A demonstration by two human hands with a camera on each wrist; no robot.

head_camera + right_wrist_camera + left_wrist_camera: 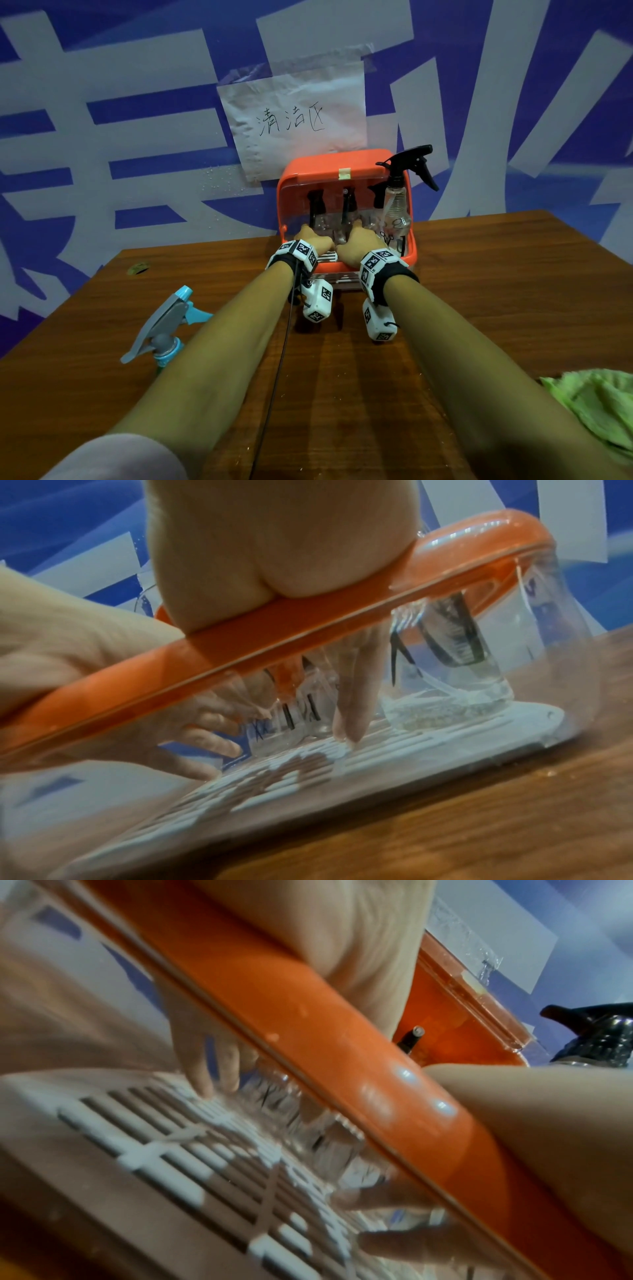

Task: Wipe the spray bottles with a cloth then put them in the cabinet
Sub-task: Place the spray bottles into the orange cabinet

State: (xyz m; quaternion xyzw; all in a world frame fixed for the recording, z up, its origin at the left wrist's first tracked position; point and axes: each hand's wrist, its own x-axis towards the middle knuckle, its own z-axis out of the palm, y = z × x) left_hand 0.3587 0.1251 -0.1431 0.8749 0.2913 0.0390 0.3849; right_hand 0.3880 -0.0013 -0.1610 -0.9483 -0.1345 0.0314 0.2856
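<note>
The orange cabinet sits on the wooden table by the wall. Its clear front blurs the spray bottles inside, upright with their triggers on top. Both hands are inside: left hand with fingers round a bottle, right hand with fingers straight down, tips on the white grate. Green cloth is cut off at the right edge.
</note>
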